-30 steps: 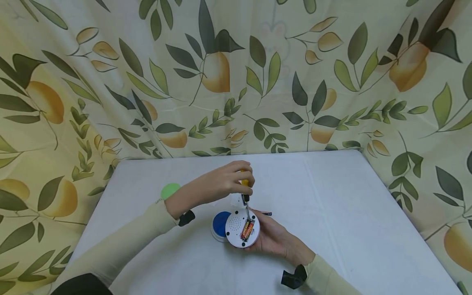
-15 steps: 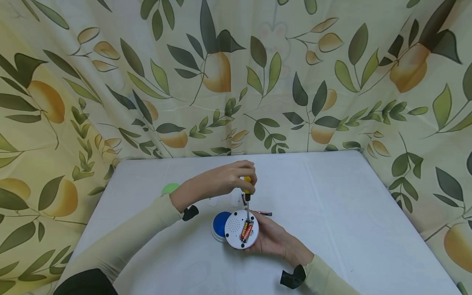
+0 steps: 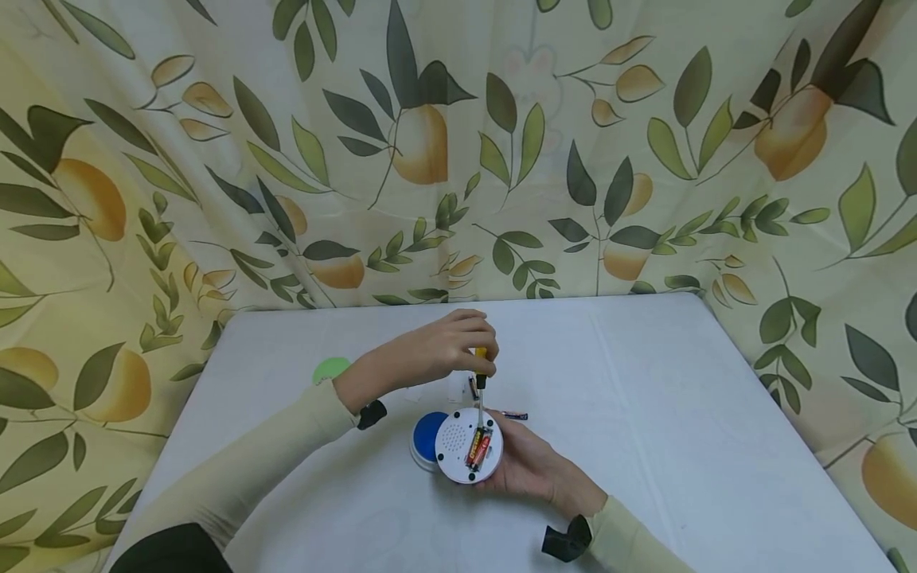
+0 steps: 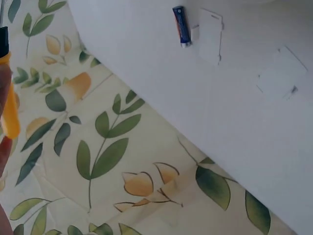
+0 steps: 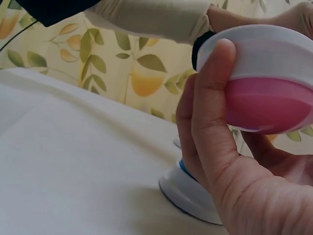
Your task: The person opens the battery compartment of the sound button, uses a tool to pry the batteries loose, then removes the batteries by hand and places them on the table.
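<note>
My left hand (image 3: 437,350) holds a screwdriver (image 3: 481,378) with a yellow and black handle, its shaft pointing down. The tip meets the upper end of the batteries (image 3: 478,450) in the back of a round white push button (image 3: 451,444). My right hand (image 3: 533,465) grips this button by its rim, back side up. In the right wrist view its pink dome (image 5: 269,105) faces down. Beside it stands another button with a blue top (image 3: 427,434), partly overlapped. Only the yellow handle (image 4: 11,112) and bits of fingers show at the left wrist view's edge.
On the white table (image 3: 645,414) a loose battery (image 4: 181,27) lies near a small white cover (image 4: 210,36), with a second white piece (image 4: 282,73) apart from it. Another battery (image 3: 514,415) lies behind the right hand. A green disc (image 3: 331,368) is partly behind the left forearm.
My left hand has shifted slightly right, and the screwdriver stands more upright than a second ago. The right hand and the button have barely moved.
</note>
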`<state>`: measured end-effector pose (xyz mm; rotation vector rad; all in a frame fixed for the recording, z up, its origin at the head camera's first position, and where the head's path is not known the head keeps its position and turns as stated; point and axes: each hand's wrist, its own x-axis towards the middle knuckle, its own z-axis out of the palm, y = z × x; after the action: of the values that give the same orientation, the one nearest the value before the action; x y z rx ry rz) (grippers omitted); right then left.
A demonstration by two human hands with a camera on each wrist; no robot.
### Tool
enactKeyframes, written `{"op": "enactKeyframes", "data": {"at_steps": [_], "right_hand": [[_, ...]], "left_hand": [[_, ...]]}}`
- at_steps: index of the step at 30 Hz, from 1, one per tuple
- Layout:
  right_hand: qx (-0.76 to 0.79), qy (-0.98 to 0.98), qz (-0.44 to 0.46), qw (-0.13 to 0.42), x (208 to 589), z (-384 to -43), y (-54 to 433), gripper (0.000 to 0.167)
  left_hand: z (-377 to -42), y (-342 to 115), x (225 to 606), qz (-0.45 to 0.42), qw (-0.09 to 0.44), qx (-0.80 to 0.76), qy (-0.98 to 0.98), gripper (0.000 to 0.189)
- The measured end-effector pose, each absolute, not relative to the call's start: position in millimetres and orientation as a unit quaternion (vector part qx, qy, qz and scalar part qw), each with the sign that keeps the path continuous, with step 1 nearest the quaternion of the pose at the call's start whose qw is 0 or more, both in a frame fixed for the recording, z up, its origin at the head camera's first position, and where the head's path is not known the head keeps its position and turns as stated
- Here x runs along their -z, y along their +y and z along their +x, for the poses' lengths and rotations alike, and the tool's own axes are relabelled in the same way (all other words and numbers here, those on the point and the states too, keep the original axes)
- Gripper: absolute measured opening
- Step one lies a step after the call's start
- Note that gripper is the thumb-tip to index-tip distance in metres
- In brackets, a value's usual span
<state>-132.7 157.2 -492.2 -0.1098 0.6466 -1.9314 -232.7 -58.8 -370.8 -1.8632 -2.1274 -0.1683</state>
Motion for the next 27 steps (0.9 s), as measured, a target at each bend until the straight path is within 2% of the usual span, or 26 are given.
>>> {"op": "enactKeyframes", "data": {"at_steps": [10, 15, 19, 27], "right_hand": [[0.828, 0.247, -0.062, 0.499, 494.8, -136.5, 159.3, 0.051], [0.832, 0.241, -0.056, 0.497, 494.8, -137.4, 160.3, 0.050], [0.826, 0.255, -0.051, 0.500, 493.5, -137.1, 160.2, 0.051], [0.815, 0.284, -0.038, 0.503, 491.0, -136.4, 159.9, 0.053]], "left_hand": [[-229.8, -63.9, 367.6, -0.672, 0.294, 0.000, -0.680, 0.019], [-227.6, -61.5, 365.3, -0.678, 0.330, -0.018, -0.656, 0.016], [-225.2, -58.4, 364.0, -0.684, 0.313, -0.019, -0.659, 0.018], [-225.2, -50.3, 358.1, -0.685, 0.219, 0.002, -0.695, 0.022]]}}
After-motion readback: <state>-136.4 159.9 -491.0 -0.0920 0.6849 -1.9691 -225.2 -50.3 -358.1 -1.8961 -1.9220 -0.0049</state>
